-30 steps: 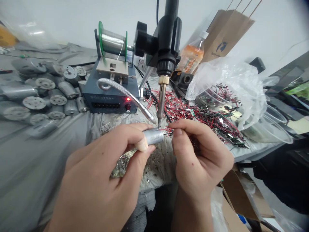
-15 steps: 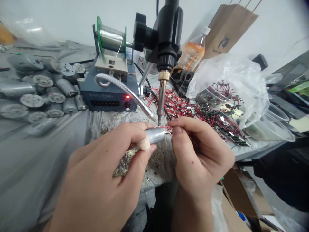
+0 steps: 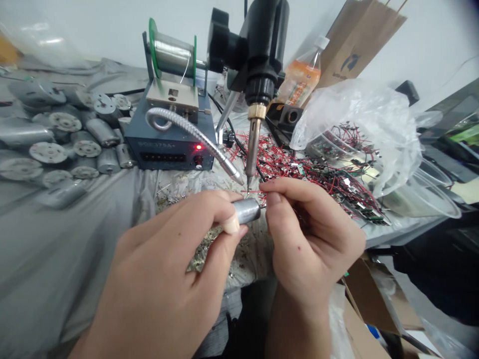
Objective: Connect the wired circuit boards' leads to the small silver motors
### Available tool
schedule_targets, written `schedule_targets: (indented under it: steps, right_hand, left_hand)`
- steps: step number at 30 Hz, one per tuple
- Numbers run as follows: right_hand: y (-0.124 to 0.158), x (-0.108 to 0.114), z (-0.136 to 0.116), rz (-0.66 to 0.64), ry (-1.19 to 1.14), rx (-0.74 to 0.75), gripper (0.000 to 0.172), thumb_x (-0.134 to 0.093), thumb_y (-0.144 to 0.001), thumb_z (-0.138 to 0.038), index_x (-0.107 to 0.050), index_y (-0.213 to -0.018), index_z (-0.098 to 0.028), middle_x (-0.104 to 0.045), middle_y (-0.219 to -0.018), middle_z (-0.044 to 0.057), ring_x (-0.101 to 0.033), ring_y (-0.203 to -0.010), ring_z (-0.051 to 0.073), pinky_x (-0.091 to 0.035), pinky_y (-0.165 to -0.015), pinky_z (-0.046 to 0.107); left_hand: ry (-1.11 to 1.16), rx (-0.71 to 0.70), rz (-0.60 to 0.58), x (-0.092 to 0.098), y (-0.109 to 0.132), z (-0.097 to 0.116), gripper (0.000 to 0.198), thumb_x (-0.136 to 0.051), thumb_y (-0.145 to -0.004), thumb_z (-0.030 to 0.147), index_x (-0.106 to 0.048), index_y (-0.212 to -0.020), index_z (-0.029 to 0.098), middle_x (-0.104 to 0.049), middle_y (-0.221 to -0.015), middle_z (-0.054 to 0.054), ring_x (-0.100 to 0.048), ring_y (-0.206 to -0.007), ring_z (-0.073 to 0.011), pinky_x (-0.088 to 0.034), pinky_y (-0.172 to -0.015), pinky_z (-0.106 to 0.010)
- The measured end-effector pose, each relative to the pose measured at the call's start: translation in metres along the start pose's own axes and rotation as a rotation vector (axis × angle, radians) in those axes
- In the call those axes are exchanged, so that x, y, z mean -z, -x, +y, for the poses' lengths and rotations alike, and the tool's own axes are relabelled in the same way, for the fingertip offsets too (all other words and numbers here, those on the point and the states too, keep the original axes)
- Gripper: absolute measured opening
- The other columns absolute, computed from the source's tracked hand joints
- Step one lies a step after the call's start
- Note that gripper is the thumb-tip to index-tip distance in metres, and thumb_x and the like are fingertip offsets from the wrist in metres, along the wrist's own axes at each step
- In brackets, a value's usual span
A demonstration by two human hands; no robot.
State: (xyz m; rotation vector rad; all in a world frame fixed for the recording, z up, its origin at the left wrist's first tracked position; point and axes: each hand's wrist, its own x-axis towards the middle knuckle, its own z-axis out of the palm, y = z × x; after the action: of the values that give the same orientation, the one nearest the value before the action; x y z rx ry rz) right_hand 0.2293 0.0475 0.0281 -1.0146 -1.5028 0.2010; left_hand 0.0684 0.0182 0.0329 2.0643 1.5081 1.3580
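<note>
My left hand (image 3: 175,254) is closed around a small silver motor (image 3: 247,211), held on its side below the soldering iron (image 3: 253,144). A pale finger cot (image 3: 231,224) covers one fingertip. Between thumb and forefinger, my right hand (image 3: 307,234) pinches a thin red wire (image 3: 255,191), whose free end points left by the iron's tip. Close to that tip ends the flexible metal solder feed tube (image 3: 224,162). A dark lead shows between the motor's end and my right fingers; where it runs is hidden by the hand.
A blue-grey solder feeder (image 3: 168,144) carries a solder spool (image 3: 172,55). Several motors (image 3: 56,149) lie piled at left. Red-wired circuit boards (image 3: 299,167) heap at right, beside a plastic bag (image 3: 359,114) and clear tub (image 3: 430,199). Behind stand a bottle (image 3: 305,75) and paper bag (image 3: 359,45).
The motor and my left hand have shifted slightly right in view. The red wire's end now shows apart from the motor, at the iron's tip. Both hands keep their hold.
</note>
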Motion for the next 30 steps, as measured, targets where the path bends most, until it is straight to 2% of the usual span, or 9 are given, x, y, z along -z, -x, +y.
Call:
schedule_targets:
  steps: [8,13,23,25,30]
  right_hand:
    - [0.0006,0.0011,0.0013,-0.031,0.007,-0.013,0.018,-0.068,-0.097,-0.01,-0.08,-0.102,-0.022,-0.071,-0.08,-0.002,-0.057,-0.061,0.009,-0.054,-0.057,0.024]
    - [0.0009,0.0014,0.0013,-0.052,-0.002,-0.027,0.018,-0.068,-0.098,-0.01,-0.08,-0.103,-0.022,-0.071,-0.081,-0.003,-0.058,-0.061,0.009,-0.057,-0.061,0.024]
    - [-0.0005,0.0013,0.0024,-0.092,-0.039,-0.015,0.019,-0.066,-0.098,-0.008,-0.08,-0.105,-0.02,-0.073,-0.084,-0.003,-0.065,-0.068,0.009,-0.059,-0.068,0.025]
    - [-0.0008,0.0012,0.0026,-0.096,-0.048,-0.014,0.019,-0.066,-0.098,-0.007,-0.08,-0.105,-0.02,-0.074,-0.086,-0.003,-0.065,-0.069,0.009,-0.06,-0.069,0.025]
    - [-0.0013,0.0007,0.003,-0.108,-0.048,-0.012,0.019,-0.067,-0.097,-0.007,-0.079,-0.104,-0.02,-0.075,-0.087,-0.003,-0.065,-0.07,0.009,-0.061,-0.072,0.026]
  left_hand:
    - [-0.008,0.005,-0.004,-0.0009,0.0006,0.0011,0.016,-0.061,-0.101,0.018,-0.065,-0.102,0.033,-0.077,-0.095,0.01,-0.07,-0.078,-0.0104,-0.061,-0.072,-0.026]
    - [0.003,-0.02,-0.005,-0.0013,0.001,-0.0007,0.015,-0.062,-0.1,0.017,-0.064,-0.102,0.031,-0.077,-0.1,0.011,-0.072,-0.084,-0.0098,-0.062,-0.084,-0.024]
    - [-0.003,-0.011,-0.047,-0.0008,0.0009,0.0003,0.013,-0.061,-0.103,0.019,-0.062,-0.104,0.032,-0.076,-0.103,0.012,-0.072,-0.09,-0.0083,-0.059,-0.088,-0.021]
    - [0.01,-0.023,-0.068,-0.0024,0.0006,-0.0001,0.014,-0.059,-0.103,0.017,-0.059,-0.102,0.031,-0.074,-0.098,0.011,-0.071,-0.088,-0.0093,-0.058,-0.085,-0.024]
    - [0.048,-0.085,-0.169,-0.0058,0.0003,-0.0009,0.023,-0.057,-0.101,0.009,-0.049,-0.091,0.028,-0.065,-0.081,0.009,-0.064,-0.071,-0.0107,-0.051,-0.066,-0.029]
